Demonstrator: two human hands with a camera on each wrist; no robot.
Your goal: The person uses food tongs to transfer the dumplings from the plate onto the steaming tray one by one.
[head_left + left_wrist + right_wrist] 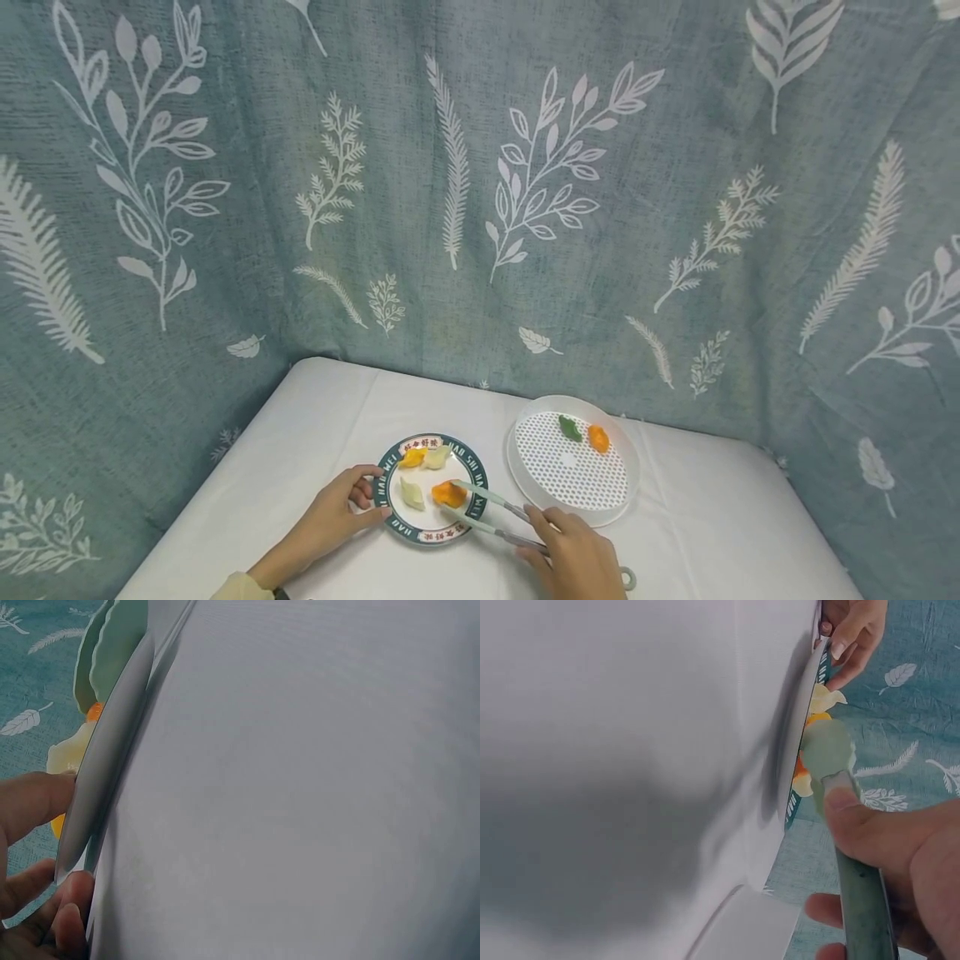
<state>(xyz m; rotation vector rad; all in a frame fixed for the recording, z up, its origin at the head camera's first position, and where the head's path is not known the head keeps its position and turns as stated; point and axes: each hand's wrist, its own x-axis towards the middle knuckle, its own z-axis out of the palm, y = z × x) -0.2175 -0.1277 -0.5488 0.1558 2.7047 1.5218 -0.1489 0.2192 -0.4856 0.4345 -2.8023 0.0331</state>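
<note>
My left hand [333, 512] holds the left rim of a round plate [461, 454] with a dark green lettered border. In the left wrist view the thumb is above the plate's edge [112, 765] and fingers are below it. My right hand [573, 550] grips tongs [491, 497] with pale green ends, reaching over the plate's right side. Their tips lie on either side of an orange dumpling-shaped piece [448, 494]; I cannot tell whether they squeeze it. Two pale pieces [412, 493] and a yellow piece [412, 457] also lie on the plate.
A round white strainer tray [632, 467] with a perforated bottom stands right of the plate. In it are a green piece [570, 428] and an orange piece [598, 438]. A white cloth [337, 417] covers the table, with a leaf-patterned curtain [450, 317] behind.
</note>
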